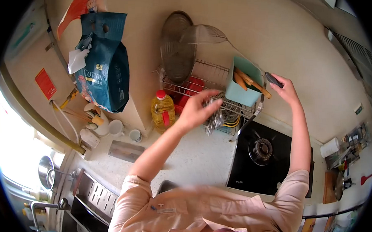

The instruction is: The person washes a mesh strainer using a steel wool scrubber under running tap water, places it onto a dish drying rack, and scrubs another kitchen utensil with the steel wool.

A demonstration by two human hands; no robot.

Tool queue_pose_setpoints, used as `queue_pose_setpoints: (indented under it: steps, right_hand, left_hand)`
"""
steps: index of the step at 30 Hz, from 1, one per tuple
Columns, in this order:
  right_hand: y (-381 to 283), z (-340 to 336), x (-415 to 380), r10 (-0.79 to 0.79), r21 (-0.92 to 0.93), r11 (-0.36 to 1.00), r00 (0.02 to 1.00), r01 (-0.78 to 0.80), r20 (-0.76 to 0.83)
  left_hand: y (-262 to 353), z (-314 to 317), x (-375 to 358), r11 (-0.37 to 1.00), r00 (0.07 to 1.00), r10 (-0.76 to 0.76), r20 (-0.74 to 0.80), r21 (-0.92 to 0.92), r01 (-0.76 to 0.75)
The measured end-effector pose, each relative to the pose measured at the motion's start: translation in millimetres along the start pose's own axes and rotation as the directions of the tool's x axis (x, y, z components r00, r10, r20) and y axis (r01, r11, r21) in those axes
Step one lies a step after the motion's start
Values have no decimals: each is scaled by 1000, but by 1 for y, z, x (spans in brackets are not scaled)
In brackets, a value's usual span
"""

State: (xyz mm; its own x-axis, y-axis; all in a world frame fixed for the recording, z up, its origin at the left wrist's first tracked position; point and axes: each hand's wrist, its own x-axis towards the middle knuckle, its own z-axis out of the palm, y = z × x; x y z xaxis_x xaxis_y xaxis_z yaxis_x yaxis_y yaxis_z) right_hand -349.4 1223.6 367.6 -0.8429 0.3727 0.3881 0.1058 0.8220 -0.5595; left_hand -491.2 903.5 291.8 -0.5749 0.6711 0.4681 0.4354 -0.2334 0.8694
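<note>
My right hand point(285, 89) grips the dark handle of a long wire-mesh strainer point(205, 34). Its mesh bowl is raised at the back, in front of or against a round dark pan lid point(177, 54). My left hand point(199, 110), slightly blurred, reaches over the front of the wire rack point(209, 70) with fingers apart and nothing visible in them. Just below it hang shiny wire utensils, perhaps a whisk point(214, 122), partly hidden. Between my hands, a pale green bin point(240, 93) on the rack holds several wooden-handled tools point(247, 78).
A yellow oil bottle point(162, 111) stands left of the rack. On the right is a black gas stove point(254, 167). A blue cotton-tissue bag point(105, 69) hangs at upper left, above cups point(135, 135) on the counter. The sink point(94, 194) lies at lower left.
</note>
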Motion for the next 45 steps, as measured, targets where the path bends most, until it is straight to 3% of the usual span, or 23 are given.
queue_pose_setpoints:
  steps: [2, 3, 5, 8, 11, 17, 22, 28, 31, 34, 39, 42, 43, 45]
  right_hand:
    - [14, -1, 15, 53, -48, 998, 998, -51, 43]
    - [23, 0, 21, 65, 25, 997, 996, -66, 63]
    - [38, -4, 30, 34, -37, 999, 997, -31, 75]
    - [62, -8, 38, -18, -101, 994, 991, 32, 134]
    - [68, -7, 44, -16, -145, 989, 984, 41, 175]
    - [44, -9, 49, -12, -326, 941, 970, 93, 242]
    - [41, -6, 51, -106, -422, 887, 972, 187, 207]
    - [71, -3, 57, -133, -572, 800, 983, 181, 125]
    - [50, 1, 49, -88, -528, 840, 991, 126, 96]
    - [47, 4, 41, -166, -512, 849, 986, 127, -31]
    - [64, 1, 47, -341, -429, 858, 938, 282, -66]
    - [38, 10, 36, -487, -397, 838, 841, 374, -236]
    - [8, 18, 19, -400, -313, 902, 844, 296, -356]
    - [-21, 32, -7, -396, -175, 916, 751, 361, -528]
  left_hand:
    - [-12, -3, -29, 997, 998, -60, 33, 54, 58]
    - [-17, -7, -44, 992, 993, -116, 26, 62, 114]
    - [-34, -17, -74, 971, 976, -219, -2, 99, 219]
    - [-60, -36, -121, 875, 886, -461, -50, 142, 463]
    - [-74, -51, -168, 803, 797, -591, -124, -3, 596]
    - [-110, -70, -251, 675, 602, -725, -334, -168, 719]
    - [-97, -60, -271, 637, 531, -742, -409, -183, 749]
    - [-99, -54, -280, 655, 543, -735, -406, -219, 723]
    - [-93, -55, -280, 668, 555, -724, -410, -213, 713]
    - [-90, -51, -290, 659, 532, -727, -434, -223, 719]
    - [-69, -41, -302, 613, 467, -750, -468, -228, 756]
    - [-62, -36, -317, 617, 450, -746, -491, -256, 744]
    - [-62, -35, -319, 622, 452, -742, -495, -258, 739]
    - [-59, -36, -325, 503, 326, -823, -464, -332, 798]
